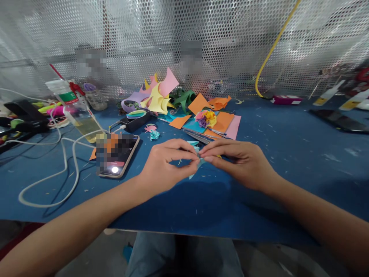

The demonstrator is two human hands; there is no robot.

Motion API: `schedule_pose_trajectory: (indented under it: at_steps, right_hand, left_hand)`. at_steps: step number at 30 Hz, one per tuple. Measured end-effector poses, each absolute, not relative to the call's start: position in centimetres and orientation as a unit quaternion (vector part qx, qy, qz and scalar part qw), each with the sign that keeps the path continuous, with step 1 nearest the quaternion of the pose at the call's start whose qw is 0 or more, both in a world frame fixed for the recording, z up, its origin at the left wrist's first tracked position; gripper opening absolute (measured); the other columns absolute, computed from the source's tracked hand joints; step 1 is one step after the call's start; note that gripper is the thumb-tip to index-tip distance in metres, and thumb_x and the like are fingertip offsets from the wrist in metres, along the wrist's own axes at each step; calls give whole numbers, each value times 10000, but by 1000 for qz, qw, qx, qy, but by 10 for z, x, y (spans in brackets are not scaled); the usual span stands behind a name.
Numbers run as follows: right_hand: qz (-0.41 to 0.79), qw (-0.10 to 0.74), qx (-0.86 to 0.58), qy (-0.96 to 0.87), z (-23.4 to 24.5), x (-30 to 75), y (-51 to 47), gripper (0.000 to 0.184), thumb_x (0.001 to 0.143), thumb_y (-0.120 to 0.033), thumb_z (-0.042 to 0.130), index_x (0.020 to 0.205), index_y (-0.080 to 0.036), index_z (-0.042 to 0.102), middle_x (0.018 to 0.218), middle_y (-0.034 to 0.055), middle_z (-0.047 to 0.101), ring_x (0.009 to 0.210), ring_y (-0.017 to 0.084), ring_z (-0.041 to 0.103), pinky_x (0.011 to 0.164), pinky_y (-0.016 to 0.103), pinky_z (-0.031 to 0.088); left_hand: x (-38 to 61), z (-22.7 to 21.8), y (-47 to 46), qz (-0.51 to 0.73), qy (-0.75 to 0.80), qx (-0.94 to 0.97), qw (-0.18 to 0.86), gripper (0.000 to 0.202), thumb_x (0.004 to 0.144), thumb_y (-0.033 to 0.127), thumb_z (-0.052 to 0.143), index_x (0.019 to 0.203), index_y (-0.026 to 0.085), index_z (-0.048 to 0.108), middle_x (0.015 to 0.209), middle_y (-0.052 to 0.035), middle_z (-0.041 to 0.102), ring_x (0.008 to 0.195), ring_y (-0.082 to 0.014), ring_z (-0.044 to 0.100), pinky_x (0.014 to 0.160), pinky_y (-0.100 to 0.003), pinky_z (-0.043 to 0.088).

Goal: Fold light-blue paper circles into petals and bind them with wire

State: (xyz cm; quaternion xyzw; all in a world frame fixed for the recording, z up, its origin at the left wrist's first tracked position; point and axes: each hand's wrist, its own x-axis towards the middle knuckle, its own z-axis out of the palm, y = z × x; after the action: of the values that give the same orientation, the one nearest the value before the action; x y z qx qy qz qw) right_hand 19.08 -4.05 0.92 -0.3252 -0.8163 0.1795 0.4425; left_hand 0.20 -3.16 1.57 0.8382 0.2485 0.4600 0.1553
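Near the front middle of the blue table, my left hand [175, 161] and my right hand [235, 159] meet fingertip to fingertip. Between them they pinch a light blue piece of paper [191, 176], its ends sticking out above and below the fingers. Its full shape is hidden behind the fingertips. Just beyond my hands lies a pair of scissors [198, 135]. A crumpled paper flower [206, 118] in yellow, pink and purple rests on orange and blue sheets. Small pink and light blue folded paper pieces [154, 133] lie to the left.
A phone [123, 154] lies at left beside a looping white cable [75, 161]. Behind it stands a bottle [83, 115] with yellowish liquid. Cut paper scraps [157, 96] pile up at the back, before a perforated metal screen [230, 46]. A purple box [286, 100] sits back right.
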Motion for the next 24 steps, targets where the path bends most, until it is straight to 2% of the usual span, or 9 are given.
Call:
schedule_pose_trajectory:
  at_steps: [5,10,13,17,24]
  right_hand:
    - [196,448,-337,-805,9,192,-39,84,735,-208,646,803,-243,680,865,18,684,801,142,641,728,265,527]
    - [159,460,-349,-801,6,192,-38,53,755,-194,609,724,-223,639,796,20,651,744,134,626,704,268,516]
    - [108,440,-328,-829,4,191,-38,63,761,-158,595,740,-211,624,790,19,630,727,120,613,693,252,507]
    - [50,419,-304,-854,2,189,-41,76,758,-122,590,766,-195,611,808,29,618,740,117,608,705,244,499]
    - [42,433,-322,-841,-2,189,-42,66,767,-139,599,793,-199,601,823,23,603,765,115,595,728,248,486]
  left_hand:
    - [0,16,-33,475,270,817,184,41,702,127,657,690,161,676,746,-35,663,670,-114,621,608,-223,537]
    - [-3,15,-34,459,290,805,241,78,720,194,657,779,147,678,820,-56,652,707,-121,621,577,-215,549]
    - [-2,12,-33,448,288,824,195,182,702,220,675,871,154,685,867,-67,657,754,-139,623,604,-237,547]
    - [0,8,-30,444,249,852,121,83,720,142,637,763,169,703,797,-47,680,722,-134,627,686,-273,529]
    - [0,13,-32,424,300,822,236,95,736,156,633,778,165,717,792,-45,667,681,-107,619,604,-203,507]
